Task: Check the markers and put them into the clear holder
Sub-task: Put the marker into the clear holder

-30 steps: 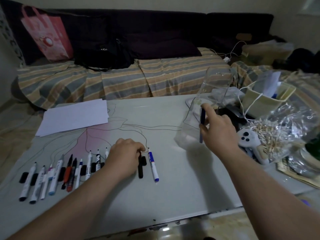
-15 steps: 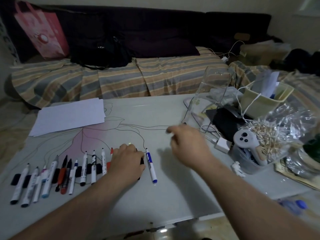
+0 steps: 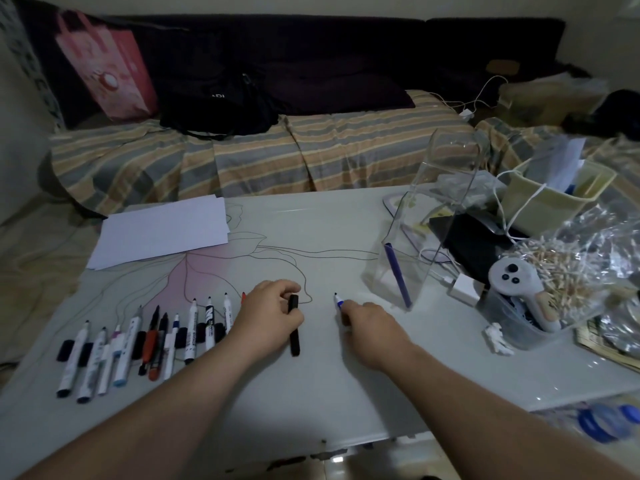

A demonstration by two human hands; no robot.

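A clear holder stands at the right of the white table, with one dark blue marker leaning inside it. My left hand grips the upper end of a black marker that lies on the table. Just to its right, my right hand pinches a white marker with a blue band; its uncapped tip points away from me. Several more markers and loose caps lie in a row at the table's left front.
White paper sheets lie at the back left. Crowding the right side are a white controller, a plastic bag of wooden sticks, a cream box, a white charger and a small white figure. A striped sofa runs behind.
My right hand left the dark blue marker in the clear holder, came back left and took hold of the blue-banded marker. My left hand stayed on the black marker.
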